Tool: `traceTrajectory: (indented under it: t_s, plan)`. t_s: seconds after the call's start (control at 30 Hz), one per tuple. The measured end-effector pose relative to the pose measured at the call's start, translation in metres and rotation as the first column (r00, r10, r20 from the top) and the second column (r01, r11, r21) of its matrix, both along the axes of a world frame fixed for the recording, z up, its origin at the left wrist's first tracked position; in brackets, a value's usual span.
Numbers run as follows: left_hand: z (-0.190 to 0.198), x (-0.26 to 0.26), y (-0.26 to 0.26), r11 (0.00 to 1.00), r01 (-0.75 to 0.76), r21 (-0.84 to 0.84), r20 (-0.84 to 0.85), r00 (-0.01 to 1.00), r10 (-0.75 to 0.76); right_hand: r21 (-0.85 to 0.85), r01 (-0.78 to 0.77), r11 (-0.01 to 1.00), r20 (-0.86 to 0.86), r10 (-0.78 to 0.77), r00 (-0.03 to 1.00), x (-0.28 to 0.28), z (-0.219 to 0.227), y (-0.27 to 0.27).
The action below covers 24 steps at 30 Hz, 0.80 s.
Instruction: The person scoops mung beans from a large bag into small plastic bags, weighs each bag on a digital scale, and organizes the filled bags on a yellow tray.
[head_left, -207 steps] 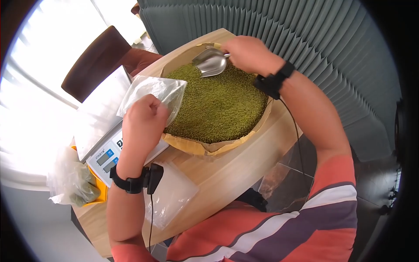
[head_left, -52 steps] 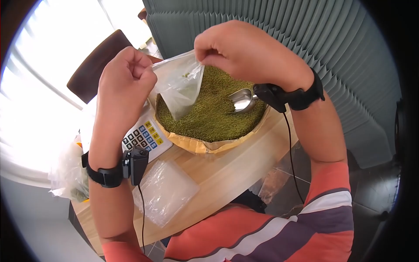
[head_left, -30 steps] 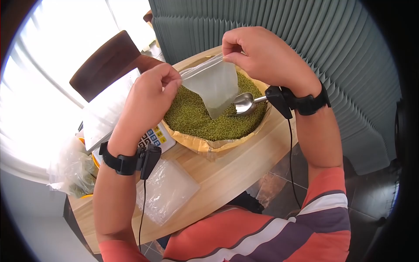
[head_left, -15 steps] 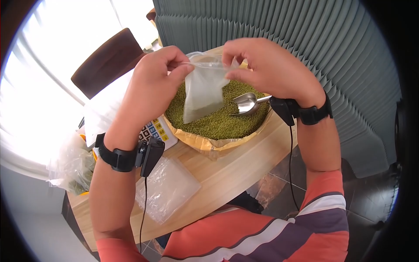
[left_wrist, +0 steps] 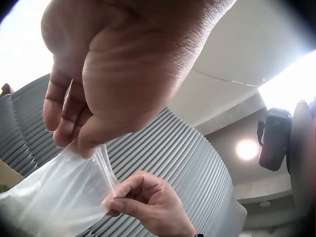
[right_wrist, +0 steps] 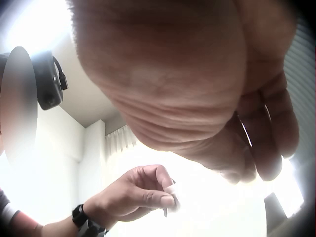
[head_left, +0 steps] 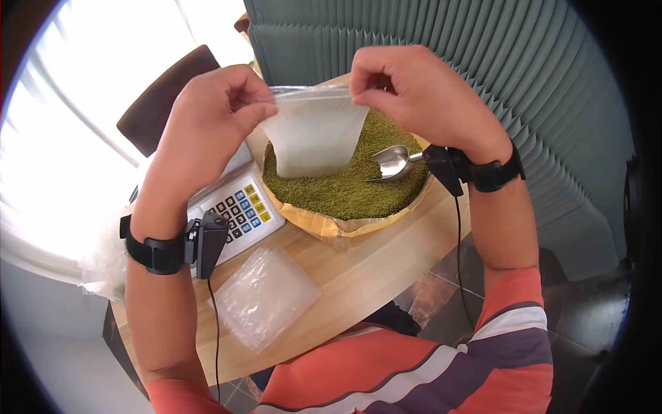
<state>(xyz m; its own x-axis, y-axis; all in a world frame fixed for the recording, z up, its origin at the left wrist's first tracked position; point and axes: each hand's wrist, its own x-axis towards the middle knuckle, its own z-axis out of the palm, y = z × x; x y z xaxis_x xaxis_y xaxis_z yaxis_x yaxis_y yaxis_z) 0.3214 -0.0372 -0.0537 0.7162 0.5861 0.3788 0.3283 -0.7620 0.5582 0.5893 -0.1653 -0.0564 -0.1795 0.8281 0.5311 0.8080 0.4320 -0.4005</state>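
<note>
A clear plastic bag (head_left: 316, 134) hangs by its top edge between my two hands, stretched wide over the beans. My left hand (head_left: 224, 124) pinches the bag's left top corner between thumb and fingers. The right top corner is pinched by my right hand (head_left: 427, 96). In the left wrist view the bag (left_wrist: 59, 192) looks milky, pulled taut between both hands. Below it a wide paper-lined sack (head_left: 317, 224) is full of green mung beans (head_left: 345, 196). A metal scoop (head_left: 394, 164) lies on the beans at the right, its handle pointing toward my right wrist.
A white scale with a keypad (head_left: 238, 214) stands left of the sack. A stack of clear bags (head_left: 265, 297) lies on the wooden table (head_left: 358, 265) near its front edge. A brown chair (head_left: 169, 96) stands behind, and a grey folding screen (head_left: 448, 34) rises at the back right.
Earlier the right hand held the scoop; now it lies on the beans and both hands hold the bag. In the last half second the left hand moved left, spreading the bag's top wider.
</note>
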Motion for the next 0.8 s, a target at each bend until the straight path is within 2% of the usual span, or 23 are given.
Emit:
traceTrajectory:
  t_s: [0.13,0.2,0.3,0.33,0.4,0.43,0.47,0.53,0.6,0.63,0.7,0.73,0.8]
  plan:
    - [0.002,-0.008,-0.004,0.997,-0.073,-0.004,0.104,0.992,0.073,0.002,0.039,0.999,0.104,-0.039,0.994,-0.013,0.009,0.003]
    - [0.006,-0.017,-0.005,0.992,-0.073,-0.106,0.159,0.983,0.09,0.041,-0.008,0.999,-0.058,0.011,0.998,-0.021,0.01,0.01]
    - [0.009,-0.04,0.007,0.987,-0.093,-0.129,0.167,0.979,0.114,0.079,-0.002,0.997,-0.007,0.002,1.0,-0.04,0.018,0.021]
    - [0.01,-0.051,0.012,0.988,-0.121,-0.098,0.169,0.976,0.136,0.079,-0.018,0.997,-0.006,0.019,1.0,-0.05,0.024,0.026]
    - [0.015,-0.071,0.016,0.976,-0.183,-0.115,0.143,0.97,0.198,-0.077,0.05,0.996,-0.098,-0.057,0.994,-0.072,0.037,0.037]
    - [0.018,-0.083,0.018,0.965,-0.226,-0.133,0.118,0.963,0.242,-0.077,0.032,0.997,-0.1,-0.04,0.994,-0.08,0.036,0.049]
    - [0.022,-0.094,0.023,0.965,-0.249,-0.082,0.062,0.965,0.254,-0.015,0.011,1.0,-0.049,-0.012,0.999,-0.086,0.033,0.065]
    - [0.024,-0.117,0.029,0.954,-0.29,-0.077,0.054,0.954,0.295,0.045,-0.029,0.999,0.007,0.028,1.0,-0.108,0.036,0.081]
    - [0.027,-0.139,0.037,0.942,-0.328,-0.071,0.049,0.942,0.331,-0.115,-0.037,0.993,-0.068,0.03,0.997,-0.133,0.048,0.088]
    - [0.029,-0.15,0.042,0.925,-0.379,-0.038,0.043,0.924,0.381,-0.116,-0.05,0.992,-0.065,0.043,0.997,-0.143,0.048,0.095]
    - [0.03,-0.171,0.052,0.898,-0.439,-0.008,0.041,0.898,0.439,-0.01,-0.044,0.999,-0.025,0.044,0.999,-0.159,0.043,0.117]
    - [0.029,-0.18,0.059,0.899,-0.438,0.012,0.056,0.898,0.437,-0.011,-0.055,0.998,-0.022,0.055,0.998,-0.165,0.038,0.132]
    - [0.023,-0.195,0.071,0.902,-0.431,0.026,0.065,0.901,0.429,0.1,-0.056,0.993,0.008,0.055,0.998,-0.179,0.021,0.163]
